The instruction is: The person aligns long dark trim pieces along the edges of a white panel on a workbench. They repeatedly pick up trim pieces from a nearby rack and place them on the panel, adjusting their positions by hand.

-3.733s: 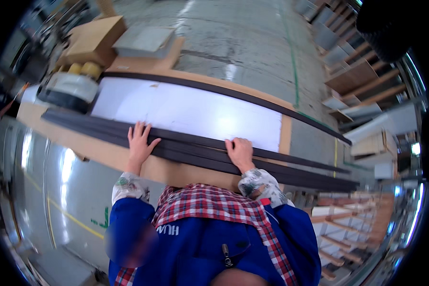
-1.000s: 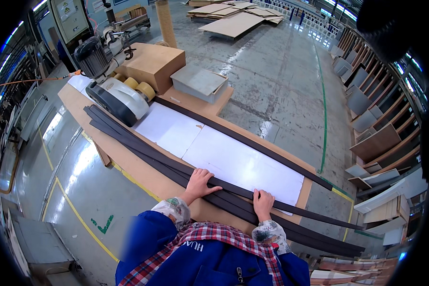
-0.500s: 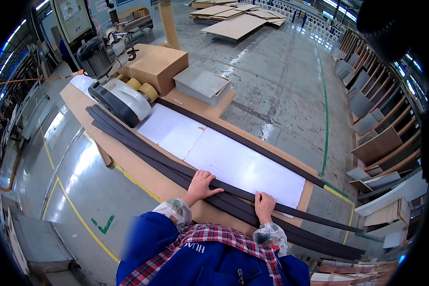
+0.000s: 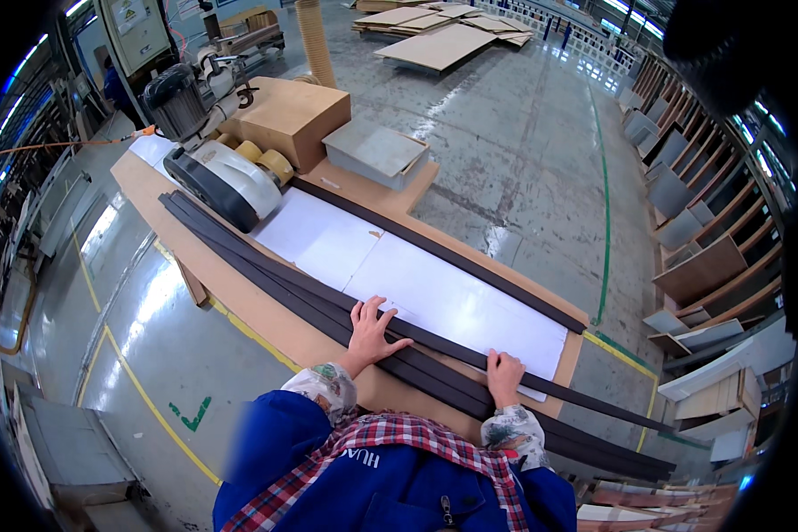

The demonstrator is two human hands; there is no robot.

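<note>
Several long, dark brown strips (image 4: 257, 272) lie in a loose bundle along the near side of the table. The uppermost strip (image 4: 439, 344) is slightly apart from the others, along the edge of the white surface (image 4: 426, 297). My left hand (image 4: 371, 337) rests over this strip with its fingers spread and its thumb out across the bundle. Further right, my right hand (image 4: 505, 377) has its fingers closed over the same strip. Another dark strip (image 4: 443, 257) runs along the far side of the white surface, up to the feeder machine (image 4: 226, 182).
The feeder, with its grey motor (image 4: 174, 99) and yellow rollers (image 4: 275, 166), stands on the table's left part. Behind are a brown box (image 4: 297, 124) and a grey tray (image 4: 377, 152). Boards lean in a rack (image 4: 705, 270) at right; stacked panels (image 4: 439, 46) lie far off.
The far strip has slid left toward the feeder. My left hand has shifted slightly away from me, its fingers spreading wider. My right hand has moved a little right along the near strip.
</note>
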